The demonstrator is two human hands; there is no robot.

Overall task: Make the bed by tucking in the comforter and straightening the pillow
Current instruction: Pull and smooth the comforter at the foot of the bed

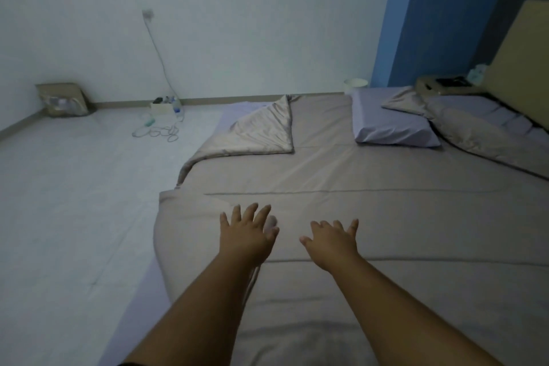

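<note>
1. Head view, hands. Your left hand (248,233) and right hand (332,239) are both out in front of you, palms down, fingers spread wide, gripping nothing. They sit side by side with a gap between them, low over the comforter (371,202). Whether the palms press the cloth or hover just above it cannot be told. Likely reason for the flat, spread pose: smoothing the cover, not lifting it.

2. Head view, comforter. It lies spread over most of the bed, tan side up, with long seams running across. Its left edge bunches in a rounded roll just left of your left hand, not tucked. Beyond that, one corner (261,128) is folded back on itself, baring the pale sheet (237,108) beneath.

3. Head view, pillows. A pale pillow (392,123) lies flat near the head of the bed, set askew. A tan pillow (407,101) touches it behind, and a long tan cushion (481,134) runs along the headboard (523,62).

4. Judgement. Smoothing is under way; the folded corner, the left edge and the pillows look undone.

5. Head view, floor. Cables (157,131) and bottles (176,105) lie by the wall, well clear of the bed.
</note>
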